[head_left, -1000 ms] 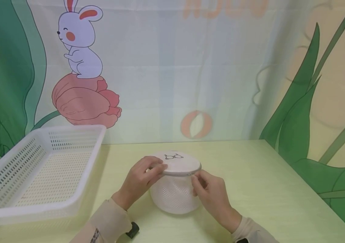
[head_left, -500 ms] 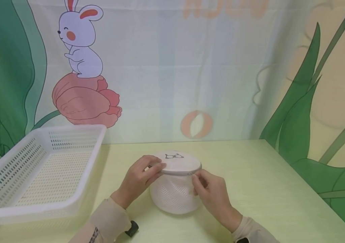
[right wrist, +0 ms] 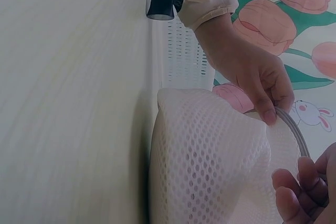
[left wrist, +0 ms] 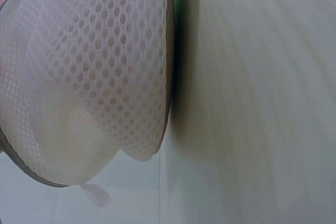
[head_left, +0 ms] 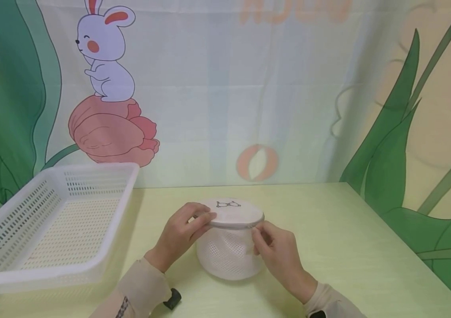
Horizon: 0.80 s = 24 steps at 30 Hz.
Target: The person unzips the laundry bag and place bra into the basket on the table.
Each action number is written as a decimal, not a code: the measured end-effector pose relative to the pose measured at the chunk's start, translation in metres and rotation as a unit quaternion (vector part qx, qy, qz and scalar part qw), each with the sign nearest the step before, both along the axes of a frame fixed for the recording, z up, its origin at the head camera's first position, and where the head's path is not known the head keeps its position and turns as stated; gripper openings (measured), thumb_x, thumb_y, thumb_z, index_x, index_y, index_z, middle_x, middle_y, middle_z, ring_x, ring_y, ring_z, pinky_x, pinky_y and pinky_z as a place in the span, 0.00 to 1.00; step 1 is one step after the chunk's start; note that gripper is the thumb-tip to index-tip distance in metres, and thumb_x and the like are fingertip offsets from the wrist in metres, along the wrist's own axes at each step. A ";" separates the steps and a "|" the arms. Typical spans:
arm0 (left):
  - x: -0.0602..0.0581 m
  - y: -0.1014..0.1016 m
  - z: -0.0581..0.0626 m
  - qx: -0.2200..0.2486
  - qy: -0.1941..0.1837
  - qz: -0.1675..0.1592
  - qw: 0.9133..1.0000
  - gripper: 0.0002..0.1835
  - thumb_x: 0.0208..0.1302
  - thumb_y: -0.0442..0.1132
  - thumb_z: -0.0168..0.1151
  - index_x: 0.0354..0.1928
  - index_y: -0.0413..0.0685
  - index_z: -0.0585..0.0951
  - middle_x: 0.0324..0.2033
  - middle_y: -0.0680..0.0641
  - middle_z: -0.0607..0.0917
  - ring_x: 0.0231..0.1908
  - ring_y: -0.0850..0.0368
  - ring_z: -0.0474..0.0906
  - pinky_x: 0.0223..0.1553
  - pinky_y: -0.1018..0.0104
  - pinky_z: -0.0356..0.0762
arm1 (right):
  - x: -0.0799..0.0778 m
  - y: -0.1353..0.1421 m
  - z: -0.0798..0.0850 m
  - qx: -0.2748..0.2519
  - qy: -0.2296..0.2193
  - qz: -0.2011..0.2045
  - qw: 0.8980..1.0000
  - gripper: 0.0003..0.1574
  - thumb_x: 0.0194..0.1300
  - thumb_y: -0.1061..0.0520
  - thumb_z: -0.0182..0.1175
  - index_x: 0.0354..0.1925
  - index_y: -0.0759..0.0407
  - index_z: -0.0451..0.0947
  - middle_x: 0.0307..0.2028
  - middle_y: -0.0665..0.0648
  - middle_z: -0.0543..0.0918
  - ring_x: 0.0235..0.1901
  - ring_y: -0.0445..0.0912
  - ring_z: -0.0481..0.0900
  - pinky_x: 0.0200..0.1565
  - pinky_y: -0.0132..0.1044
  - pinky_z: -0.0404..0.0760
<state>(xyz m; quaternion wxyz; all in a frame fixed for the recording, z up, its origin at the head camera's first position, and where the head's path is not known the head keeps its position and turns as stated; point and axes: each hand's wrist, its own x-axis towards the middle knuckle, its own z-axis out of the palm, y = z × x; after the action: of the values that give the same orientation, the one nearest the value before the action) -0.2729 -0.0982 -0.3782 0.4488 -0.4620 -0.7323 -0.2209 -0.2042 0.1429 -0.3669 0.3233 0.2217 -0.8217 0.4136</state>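
A round white mesh laundry bag stands upright on the table in front of me. Its flat top carries a small dark line drawing, and a grey zipper edge runs round the rim. My left hand pinches the rim at the left, thumb on top. At the right front of the rim, my right hand pinches the zipper edge with thumb and curled fingers; what lies between its fingertips is hidden. The left wrist view is filled by the mesh wall, with a white fabric tab beside it.
To the left stands a white perforated plastic basket with nothing in it. A printed curtain with a rabbit and tulips hangs behind the pale yellow-green table. A black wrist device shows at the left cuff.
Both hands keep nearly the same places on the rim. My right hand has shifted very slightly to the right, and the mesh wall below creases a little differently.
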 end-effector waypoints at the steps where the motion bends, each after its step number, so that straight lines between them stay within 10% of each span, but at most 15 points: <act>1: 0.000 0.000 0.000 0.001 -0.002 -0.001 1.000 0.10 0.63 0.41 0.63 0.44 0.46 0.83 0.40 0.44 0.82 0.39 0.52 0.80 0.43 0.64 0.82 | 0.000 0.000 0.000 -0.001 0.000 0.001 1.000 0.13 0.59 0.70 0.60 0.23 0.55 0.74 0.13 0.42 0.73 0.15 0.30 0.69 0.15 0.24 0.69; 24: -0.005 -0.006 -0.004 0.018 -0.031 -0.003 0.999 0.11 0.60 0.39 0.67 0.43 0.45 0.84 0.39 0.45 0.82 0.41 0.51 0.79 0.45 0.62 0.81 | -0.002 0.003 0.000 -0.003 -0.007 -0.004 1.000 0.13 0.59 0.70 0.59 0.23 0.55 0.75 0.13 0.44 0.75 0.15 0.30 0.70 0.16 0.24 0.70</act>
<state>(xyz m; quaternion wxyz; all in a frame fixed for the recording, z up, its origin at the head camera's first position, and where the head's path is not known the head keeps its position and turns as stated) -0.2776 -0.1044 -0.3817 0.4338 -0.4487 -0.7405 -0.2493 -0.2062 0.1454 -0.3664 0.3199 0.2148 -0.8235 0.4163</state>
